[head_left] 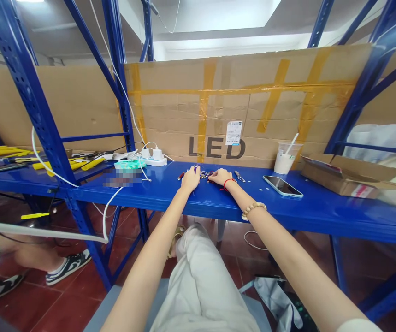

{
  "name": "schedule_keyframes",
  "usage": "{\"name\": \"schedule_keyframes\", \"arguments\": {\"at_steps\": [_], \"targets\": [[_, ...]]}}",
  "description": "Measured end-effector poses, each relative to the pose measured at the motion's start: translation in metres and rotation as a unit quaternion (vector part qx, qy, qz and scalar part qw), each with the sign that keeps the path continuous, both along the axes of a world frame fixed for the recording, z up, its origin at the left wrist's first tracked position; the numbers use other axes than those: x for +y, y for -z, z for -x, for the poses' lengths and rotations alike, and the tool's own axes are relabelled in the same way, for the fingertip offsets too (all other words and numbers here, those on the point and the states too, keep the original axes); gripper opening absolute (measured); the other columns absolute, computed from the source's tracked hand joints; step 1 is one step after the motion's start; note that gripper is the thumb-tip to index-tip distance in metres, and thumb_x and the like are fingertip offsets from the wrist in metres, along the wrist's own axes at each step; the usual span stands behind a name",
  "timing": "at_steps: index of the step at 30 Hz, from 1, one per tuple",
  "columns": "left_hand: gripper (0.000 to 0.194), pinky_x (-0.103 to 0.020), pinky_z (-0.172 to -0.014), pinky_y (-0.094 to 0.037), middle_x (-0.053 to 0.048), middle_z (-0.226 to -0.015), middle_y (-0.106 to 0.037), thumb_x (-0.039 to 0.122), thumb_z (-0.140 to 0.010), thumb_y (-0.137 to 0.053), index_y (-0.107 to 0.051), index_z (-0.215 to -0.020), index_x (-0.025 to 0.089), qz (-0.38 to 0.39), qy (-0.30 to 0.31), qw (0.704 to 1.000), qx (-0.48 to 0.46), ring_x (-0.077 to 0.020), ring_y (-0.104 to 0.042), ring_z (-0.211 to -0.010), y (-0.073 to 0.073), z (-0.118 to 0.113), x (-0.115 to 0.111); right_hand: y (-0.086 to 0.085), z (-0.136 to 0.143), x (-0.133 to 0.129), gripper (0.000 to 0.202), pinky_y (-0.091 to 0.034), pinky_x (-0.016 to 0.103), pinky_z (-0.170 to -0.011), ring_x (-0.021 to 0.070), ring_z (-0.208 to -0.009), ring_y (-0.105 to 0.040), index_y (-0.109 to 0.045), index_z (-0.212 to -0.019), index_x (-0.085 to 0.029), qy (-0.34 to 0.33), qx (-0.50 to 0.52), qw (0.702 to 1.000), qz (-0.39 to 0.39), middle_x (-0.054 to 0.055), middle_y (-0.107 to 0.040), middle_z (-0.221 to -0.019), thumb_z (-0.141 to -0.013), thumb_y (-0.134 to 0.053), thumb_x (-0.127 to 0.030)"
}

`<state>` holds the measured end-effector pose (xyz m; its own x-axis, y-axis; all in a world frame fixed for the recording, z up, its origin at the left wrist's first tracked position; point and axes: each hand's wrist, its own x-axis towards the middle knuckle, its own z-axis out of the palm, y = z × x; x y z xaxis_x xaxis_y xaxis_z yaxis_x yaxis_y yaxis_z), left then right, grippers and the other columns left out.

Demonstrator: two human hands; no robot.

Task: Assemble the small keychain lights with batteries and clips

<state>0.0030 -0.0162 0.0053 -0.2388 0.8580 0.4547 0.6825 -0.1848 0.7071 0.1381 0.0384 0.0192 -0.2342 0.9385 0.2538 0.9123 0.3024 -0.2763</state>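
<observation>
On the blue bench, a small heap of tiny mixed pieces (204, 175) lies between my hands. My left hand (191, 179) is closed at the heap's left side, with a small purple-blue item at its fingertips, too small to name. My right hand (220, 176), with a red string at the wrist, reaches into the heap's right side. Its fingers are bent together, and what they hold, if anything, is too small to tell. A small metal tool (239, 176) rests just right of that hand.
A phone (282, 186), a cup with a straw (283, 158) and an open cardboard box (348, 174) stand to the right. Left are a power strip (154, 158), white cables and yellow-handled tools (92, 163). Blue posts frame the bench; another person's legs show lower left.
</observation>
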Motion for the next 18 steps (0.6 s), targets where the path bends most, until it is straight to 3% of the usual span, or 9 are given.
{"name": "schedule_keyframes", "arguments": {"at_steps": [11,18], "targets": [[0.030,-0.037,-0.080,-0.041,-0.007,-0.067,-0.065,0.044,-0.088,-0.034,-0.051,-0.087,0.019,0.018,-0.025,0.999,-0.013,-0.0254,-0.061,-0.083,-0.0031,-0.0017,-0.0041,0.0024,0.0020,0.0017,0.024,-0.033,0.040,-0.091,0.0239,-0.100,-0.059,-0.072,-0.084,-0.023,0.020,0.024,0.999,-0.020,0.007,-0.069,-0.098,-0.073,-0.058,-0.039],[0.023,-0.035,-0.078,-0.042,-0.005,-0.069,-0.065,0.044,-0.083,-0.046,-0.050,-0.084,0.021,0.005,-0.033,0.998,-0.062,-0.0243,-0.062,-0.081,-0.0006,-0.0016,-0.0025,-0.0006,0.0019,0.0056,0.031,-0.044,0.034,-0.079,0.0265,-0.096,-0.062,-0.072,-0.084,-0.016,0.040,0.053,0.998,-0.006,0.013,-0.069,-0.094,-0.065,-0.064,-0.039]]}}
